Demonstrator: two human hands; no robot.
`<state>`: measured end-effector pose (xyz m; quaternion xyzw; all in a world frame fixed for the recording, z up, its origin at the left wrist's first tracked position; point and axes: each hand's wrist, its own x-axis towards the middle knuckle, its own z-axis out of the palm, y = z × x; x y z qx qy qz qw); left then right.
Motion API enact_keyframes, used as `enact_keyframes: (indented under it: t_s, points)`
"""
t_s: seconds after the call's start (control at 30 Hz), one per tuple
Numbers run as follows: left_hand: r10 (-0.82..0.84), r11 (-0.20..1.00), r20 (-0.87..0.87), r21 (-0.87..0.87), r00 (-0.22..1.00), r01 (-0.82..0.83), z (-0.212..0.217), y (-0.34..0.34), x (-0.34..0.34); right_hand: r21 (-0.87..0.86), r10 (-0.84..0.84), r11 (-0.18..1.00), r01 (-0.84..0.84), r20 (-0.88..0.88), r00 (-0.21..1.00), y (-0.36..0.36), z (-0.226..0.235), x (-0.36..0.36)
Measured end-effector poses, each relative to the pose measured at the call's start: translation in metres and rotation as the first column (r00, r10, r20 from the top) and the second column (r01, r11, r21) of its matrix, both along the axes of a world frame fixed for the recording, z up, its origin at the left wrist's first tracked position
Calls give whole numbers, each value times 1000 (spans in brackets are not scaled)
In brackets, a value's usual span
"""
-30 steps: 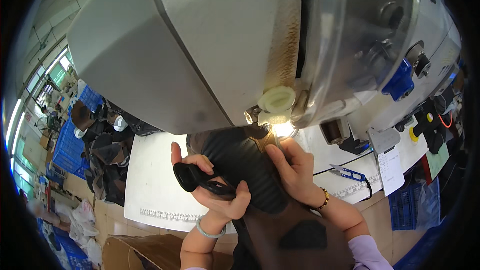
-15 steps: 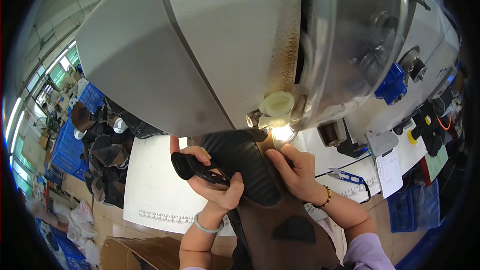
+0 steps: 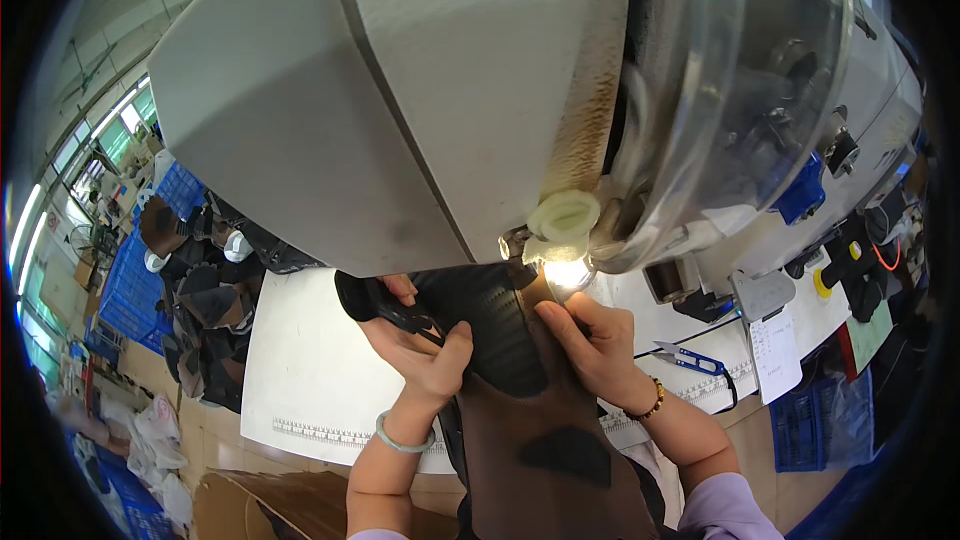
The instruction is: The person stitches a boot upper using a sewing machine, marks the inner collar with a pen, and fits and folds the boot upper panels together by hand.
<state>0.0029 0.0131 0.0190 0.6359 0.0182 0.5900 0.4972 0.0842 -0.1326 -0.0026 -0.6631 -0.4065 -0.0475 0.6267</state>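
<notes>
A brown and black leather piece (image 3: 530, 425), with a ribbed black panel (image 3: 500, 325), runs from my lap up under the head of a sewing machine (image 3: 470, 90). My left hand (image 3: 428, 358) is closed on its left side, thumb on top, where a curled black flap (image 3: 375, 302) stands out. At the right edge, my right hand (image 3: 600, 345) pinches the brown part between thumb and fingers, just below the machine's lit lamp (image 3: 567, 271). The machine head hides the needle and the piece's far end.
Blue-handled thread snips (image 3: 695, 358) lie on the white table (image 3: 310, 370) at the right, beside a paper slip (image 3: 775, 352). Piled leather pieces (image 3: 210, 295) and blue baskets (image 3: 135, 295) stand left. A cardboard box (image 3: 280, 500) sits below, and a blue crate (image 3: 800, 430) lower right.
My left hand and the curled flap have shifted slightly left and up, and the leather piece has turned a little. The right hand keeps its pinch; the view has shifted slightly.
</notes>
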Motion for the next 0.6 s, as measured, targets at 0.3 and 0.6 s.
enact_keyframes:
  t_s: [0.3,0.6]
  points:
    - [-106,974,-67,-207,992,90,16,13,7,-41,-5,999,4,-21,1000,-6,1,2]
    - [-289,932,-160,-273,944,239,10,35,10,-41,14,999,-16,-32,999,-5,-4,2]
